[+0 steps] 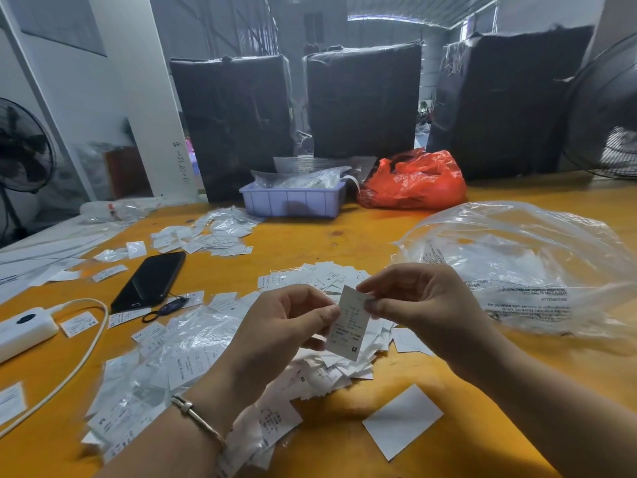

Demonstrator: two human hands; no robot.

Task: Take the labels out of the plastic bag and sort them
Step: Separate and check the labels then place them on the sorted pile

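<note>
Both hands hold one white printed label marked "M" above the yellow table. My left hand pinches its left edge, and my right hand pinches its top right corner. Under the hands lies a heap of loose white labels, one of them showing an "S". Small clear label sleeves are scattered left of the heap. A large clear plastic bag with printed warnings lies at the right, holding more white labels. Another pile of labels sits further back left.
A black phone and a white power bank with its cable lie at the left. A lilac tray of bagged items and a red plastic bag stand at the back. Black wrapped bales and fans border the table.
</note>
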